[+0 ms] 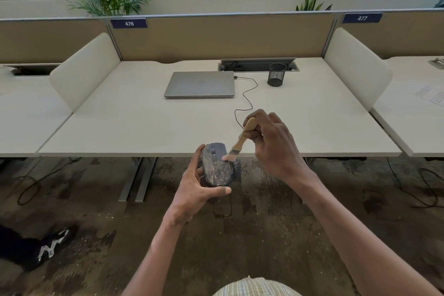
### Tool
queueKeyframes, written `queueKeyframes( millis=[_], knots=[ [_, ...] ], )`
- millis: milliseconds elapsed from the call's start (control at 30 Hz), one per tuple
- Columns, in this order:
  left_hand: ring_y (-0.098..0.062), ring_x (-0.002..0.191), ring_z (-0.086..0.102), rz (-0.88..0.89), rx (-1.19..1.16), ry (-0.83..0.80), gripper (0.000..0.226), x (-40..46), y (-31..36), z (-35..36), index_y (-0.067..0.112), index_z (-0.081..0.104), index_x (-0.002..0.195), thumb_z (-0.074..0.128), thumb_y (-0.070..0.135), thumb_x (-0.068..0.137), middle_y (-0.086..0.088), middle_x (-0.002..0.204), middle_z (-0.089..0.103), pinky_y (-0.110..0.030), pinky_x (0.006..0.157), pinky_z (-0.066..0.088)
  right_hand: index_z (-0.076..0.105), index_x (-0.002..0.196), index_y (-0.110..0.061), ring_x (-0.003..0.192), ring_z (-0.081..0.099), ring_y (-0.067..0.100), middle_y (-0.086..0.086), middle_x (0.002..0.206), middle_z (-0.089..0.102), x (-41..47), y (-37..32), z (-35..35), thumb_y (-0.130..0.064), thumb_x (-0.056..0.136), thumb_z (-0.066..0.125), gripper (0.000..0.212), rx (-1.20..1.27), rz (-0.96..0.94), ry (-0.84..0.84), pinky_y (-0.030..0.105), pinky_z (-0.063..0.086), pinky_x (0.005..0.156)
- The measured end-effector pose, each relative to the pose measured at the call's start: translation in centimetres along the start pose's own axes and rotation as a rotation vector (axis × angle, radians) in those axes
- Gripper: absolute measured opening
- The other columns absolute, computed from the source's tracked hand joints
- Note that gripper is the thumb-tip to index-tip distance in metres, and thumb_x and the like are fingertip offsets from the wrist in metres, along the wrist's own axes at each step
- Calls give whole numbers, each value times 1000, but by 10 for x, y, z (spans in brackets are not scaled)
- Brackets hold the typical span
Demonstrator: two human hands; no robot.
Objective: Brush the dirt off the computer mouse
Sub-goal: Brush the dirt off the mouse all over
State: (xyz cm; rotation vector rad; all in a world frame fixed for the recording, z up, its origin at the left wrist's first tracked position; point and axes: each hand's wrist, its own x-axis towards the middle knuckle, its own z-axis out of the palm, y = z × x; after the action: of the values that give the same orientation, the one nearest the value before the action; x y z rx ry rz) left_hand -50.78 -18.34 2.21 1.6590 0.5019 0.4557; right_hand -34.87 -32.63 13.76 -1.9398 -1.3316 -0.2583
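White desk (144,125) fills most of my view, its near edge running just behind my hands, so I am working out past it over the stained floor (264,235), which is where I judge loosened dirt should fall rather than back on the top. On the desk, well apart from me, sit a closed laptop (200,84), a mesh pen cup (276,74) and a thin cable (247,96) looping toward the edge; I would keep my right elbow from swinging forward into that loop. My left hand (194,187) holds the computer mouse (217,166) from below, fingers curled round its left side and thumb across the rear end, top face tilted up at me and flecked with pale grit. My right hand (271,144) grips the wooden handle of the brush (241,139), bristles touching the mouse's right flank near the front. I judge short strokes away from my body, with the mouse turned so 1 side drains downward, would clear it best
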Motion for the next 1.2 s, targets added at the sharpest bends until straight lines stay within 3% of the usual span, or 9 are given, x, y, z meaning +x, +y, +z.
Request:
queueKeyframes(
  millis=[267, 500, 667, 867, 1033, 1133, 1200],
  knots=[
    [6, 119, 63, 16, 2, -6, 130, 2, 2, -3, 46, 25, 159, 101, 25, 56, 22, 138, 51, -19, 95, 56, 55, 105, -15, 89, 55, 16, -17, 92, 58, -1, 10, -1, 6, 91, 63, 26, 64, 34, 114, 27, 50, 69],
    [2, 115, 68, 12, 23, -22, 129, 3, 5, 1, 47, 25, 159, 100, 26, 56, 20, 130, 58, -19, 97, 56, 55, 108, -13, 94, 57, 23, -6, 95, 68, 0, -6, 4, 6, 88, 65, 30, 74, -102, 67, 45, 54, 74],
    [-11, 130, 60, 21, 40, -2, 132, 0, 8, 4, 44, 24, 161, 101, 32, 55, 5, 145, 54, -37, 110, 53, 48, 110, -22, 92, 52, 21, -6, 92, 70, 1, -18, 1, 5, 85, 68, 42, -84, -201, -45, 47, 48, 80],
    [14, 115, 62, 18, 10, 14, 126, -1, 0, 0, 50, 29, 155, 102, 31, 54, 26, 133, 55, -13, 89, 56, 46, 110, -25, 91, 50, 21, -3, 88, 68, -5, -14, -5, 7, 79, 72, 51, -264, -232, -91, 37, 41, 76],
    [8, 117, 64, 29, -23, 17, 130, 1, -1, -3, 44, 29, 160, 103, 28, 55, 24, 135, 58, -16, 87, 57, 54, 108, -18, 87, 54, 18, -11, 89, 66, -1, -5, -5, 4, 86, 69, 35, -88, -99, 78, 35, 47, 71],
    [4, 118, 65, 42, -29, 22, 126, 2, 3, -3, 55, 32, 153, 104, 34, 52, 16, 138, 58, -20, 90, 58, 57, 102, -16, 90, 66, 18, -7, 90, 69, 2, 1, 1, 4, 92, 63, 23, 177, 87, 172, 27, 52, 71],
    [0, 119, 66, 43, -38, 32, 126, 2, 5, -4, 61, 34, 149, 105, 38, 48, 14, 139, 57, -26, 96, 59, 55, 99, -16, 93, 73, 15, 0, 90, 70, 0, 6, 4, 8, 93, 61, 26, 365, 219, 192, 20, 53, 74]
  ],
)
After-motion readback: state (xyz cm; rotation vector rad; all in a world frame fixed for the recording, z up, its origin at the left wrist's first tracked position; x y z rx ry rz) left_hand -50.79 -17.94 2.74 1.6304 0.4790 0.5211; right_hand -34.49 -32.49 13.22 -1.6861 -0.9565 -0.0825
